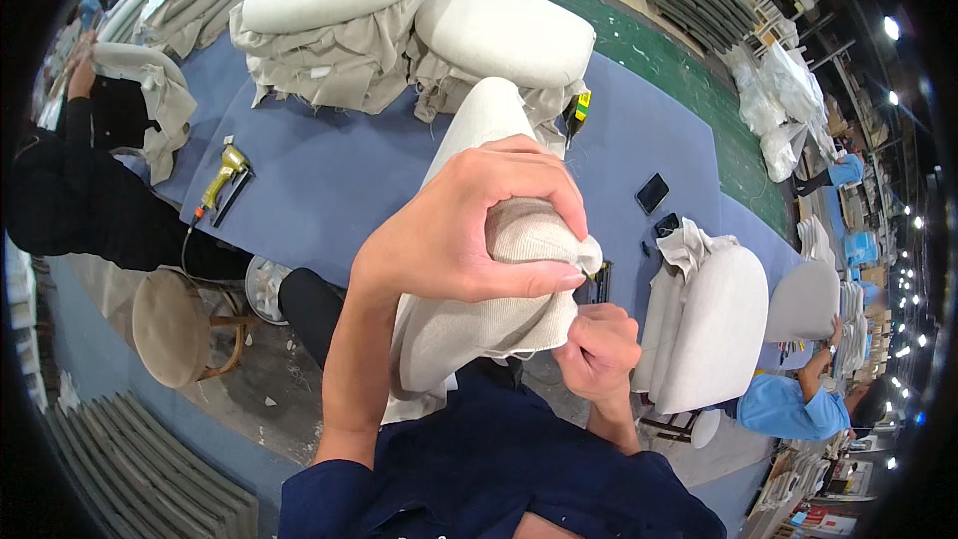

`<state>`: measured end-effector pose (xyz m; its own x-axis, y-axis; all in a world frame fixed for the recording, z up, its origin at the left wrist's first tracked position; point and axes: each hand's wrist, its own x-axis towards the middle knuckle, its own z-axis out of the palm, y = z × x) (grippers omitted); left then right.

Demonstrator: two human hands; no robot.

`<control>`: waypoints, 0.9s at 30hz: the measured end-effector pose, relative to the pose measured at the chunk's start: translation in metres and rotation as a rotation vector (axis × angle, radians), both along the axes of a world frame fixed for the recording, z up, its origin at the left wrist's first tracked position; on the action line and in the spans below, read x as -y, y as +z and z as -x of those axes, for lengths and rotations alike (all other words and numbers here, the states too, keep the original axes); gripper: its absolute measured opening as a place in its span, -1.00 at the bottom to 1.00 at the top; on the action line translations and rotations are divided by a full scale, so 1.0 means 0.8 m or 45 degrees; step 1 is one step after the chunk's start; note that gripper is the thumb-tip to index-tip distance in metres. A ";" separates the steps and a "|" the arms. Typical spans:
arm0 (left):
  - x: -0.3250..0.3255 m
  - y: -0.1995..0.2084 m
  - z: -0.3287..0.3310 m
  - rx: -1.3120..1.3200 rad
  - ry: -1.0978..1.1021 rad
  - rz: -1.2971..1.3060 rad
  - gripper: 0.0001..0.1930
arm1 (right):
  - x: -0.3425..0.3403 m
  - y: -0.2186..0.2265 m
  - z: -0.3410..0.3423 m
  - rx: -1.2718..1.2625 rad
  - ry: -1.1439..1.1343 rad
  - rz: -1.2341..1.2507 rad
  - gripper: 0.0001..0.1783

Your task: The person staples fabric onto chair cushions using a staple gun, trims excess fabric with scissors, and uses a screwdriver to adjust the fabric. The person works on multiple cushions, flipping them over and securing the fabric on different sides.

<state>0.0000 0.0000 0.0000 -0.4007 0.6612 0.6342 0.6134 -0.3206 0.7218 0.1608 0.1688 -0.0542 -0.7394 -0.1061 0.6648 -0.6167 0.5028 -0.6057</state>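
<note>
An upholstered seat pad in light beige fabric stands on edge in front of me, tilted away. My left hand is closed over its rounded end, thumb on the near side and fingers over the far side. Folds of cloth bunch at that corner. Just below and to the right, my right hand is closed in a pinch on the loose fabric edge. Behind the pad, a yellow-and-black tool is partly hidden. Another dark tool shows in part beside my hands.
On the blue-grey table lie a yellow staple gun with a hose and a phone. Covered pads are stacked at the far side, and more pads stand at right. People work at left and right. A stool stands lower left.
</note>
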 end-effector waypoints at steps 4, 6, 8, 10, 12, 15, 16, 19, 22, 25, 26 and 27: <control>-0.009 -0.006 0.000 -0.011 -0.083 -0.092 -0.78 | -0.021 -0.006 0.004 -0.106 0.097 -0.067 -0.70; -0.013 -0.007 -0.003 0.000 -0.080 -0.062 -0.77 | -0.036 -0.003 0.009 -0.131 0.127 -0.126 -0.70; -0.021 -0.006 0.000 -0.029 -0.081 -0.050 -0.76 | -0.042 -0.013 0.010 -0.202 0.096 -0.129 -0.72; -0.028 -0.010 -0.003 -0.012 -0.058 -0.062 -0.75 | -0.042 -0.017 0.006 -0.239 0.005 -0.133 -0.75; -0.033 -0.011 -0.007 0.010 -0.053 -0.027 -0.73 | -0.024 -0.018 -0.001 -0.268 -0.167 -0.142 -0.78; -0.036 -0.010 -0.012 0.030 -0.045 0.065 -0.70 | -0.010 -0.027 -0.015 -0.251 -0.367 -0.098 -0.83; -0.038 -0.010 -0.015 0.023 -0.023 0.073 -0.70 | -0.006 -0.028 -0.017 -0.229 -0.387 -0.068 -0.83; -0.039 -0.010 -0.024 0.055 0.019 0.091 -0.69 | 0.005 -0.021 -0.025 -0.146 -0.432 0.005 -0.84; -0.038 -0.011 -0.026 0.067 0.030 0.091 -0.70 | 0.012 -0.014 -0.037 -0.033 -0.411 0.057 -0.86; -0.040 -0.010 -0.019 0.053 0.011 0.091 -0.70 | 0.011 -0.001 -0.034 0.014 -0.424 0.010 -0.87; -0.040 -0.010 -0.017 0.048 0.001 0.093 -0.71 | 0.005 -0.003 -0.031 0.005 -0.369 0.009 -0.86; -0.042 -0.009 -0.017 0.058 -0.024 0.089 -0.71 | -0.007 -0.005 -0.028 -0.009 -0.308 -0.004 -0.86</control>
<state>0.0133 0.0333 -0.0074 -0.4151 0.7110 0.5676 0.5741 -0.2793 0.7697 0.1829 0.1746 -0.0581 -0.7388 0.0716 0.6701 -0.4824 0.6381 -0.6000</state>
